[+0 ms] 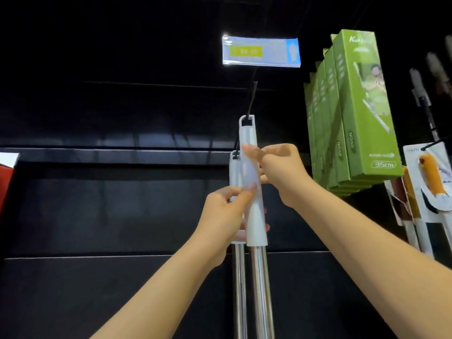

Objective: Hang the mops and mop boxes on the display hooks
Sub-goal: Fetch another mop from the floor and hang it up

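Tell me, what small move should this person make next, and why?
Probably slide the front mop handle back along the black hook, beside the second mop handle, then let go. Its loop already sits on the hook, while the left hand and right hand both hold it.

Matt plastic, polished metal and printed card against a dark, faintly reflective wall.
The front mop's white plastic grip (255, 223) looks smooth and matt, as does the rear mop's white plastic grip (233, 167); below them run mirror-bright metal tubes (260, 289). The thin black display hook (252, 99) looks like coated wire. The tall green mop boxes (362, 106) are card with a soft sheen. The price label (261, 51) sits in a shiny clear plastic sleeve. The black wall panels (110, 216) are smooth.
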`<control>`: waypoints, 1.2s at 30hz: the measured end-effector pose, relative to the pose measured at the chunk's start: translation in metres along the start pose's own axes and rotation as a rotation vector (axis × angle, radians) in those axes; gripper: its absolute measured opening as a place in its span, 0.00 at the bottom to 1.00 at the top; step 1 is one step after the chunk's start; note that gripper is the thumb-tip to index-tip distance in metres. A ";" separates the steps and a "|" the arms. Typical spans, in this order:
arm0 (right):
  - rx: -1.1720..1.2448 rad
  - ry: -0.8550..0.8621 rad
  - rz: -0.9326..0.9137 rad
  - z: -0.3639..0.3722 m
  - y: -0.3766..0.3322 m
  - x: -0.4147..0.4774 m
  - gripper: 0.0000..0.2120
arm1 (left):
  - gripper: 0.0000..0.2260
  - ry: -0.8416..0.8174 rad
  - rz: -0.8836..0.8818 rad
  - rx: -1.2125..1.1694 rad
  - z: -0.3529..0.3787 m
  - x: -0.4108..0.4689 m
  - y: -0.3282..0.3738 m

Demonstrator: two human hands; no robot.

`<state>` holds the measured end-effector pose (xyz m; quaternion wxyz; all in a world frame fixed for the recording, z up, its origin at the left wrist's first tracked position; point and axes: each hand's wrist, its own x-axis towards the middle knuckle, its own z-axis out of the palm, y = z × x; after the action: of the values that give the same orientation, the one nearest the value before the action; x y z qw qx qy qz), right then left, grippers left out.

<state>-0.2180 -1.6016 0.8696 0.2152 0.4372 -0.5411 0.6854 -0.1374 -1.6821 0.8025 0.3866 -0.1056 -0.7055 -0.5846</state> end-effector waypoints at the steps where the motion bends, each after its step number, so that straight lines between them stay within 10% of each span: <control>1: 0.003 0.009 0.026 0.004 0.003 0.001 0.24 | 0.11 0.011 -0.010 -0.006 -0.003 0.002 -0.003; 14: -0.124 0.045 0.023 0.032 0.057 0.028 0.20 | 0.15 0.119 -0.122 0.135 -0.019 0.048 -0.048; 23: -0.262 0.140 -0.101 0.037 0.076 0.031 0.23 | 0.15 0.347 0.119 0.362 -0.016 0.058 -0.066; 36: -0.287 0.144 -0.008 0.045 0.099 0.039 0.19 | 0.35 0.317 0.120 0.404 -0.025 0.071 -0.088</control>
<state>-0.2985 -1.6820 0.8485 0.3163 0.3537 -0.6150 0.6298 -0.2281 -1.7520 0.7848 0.5395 0.0251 -0.7310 -0.4171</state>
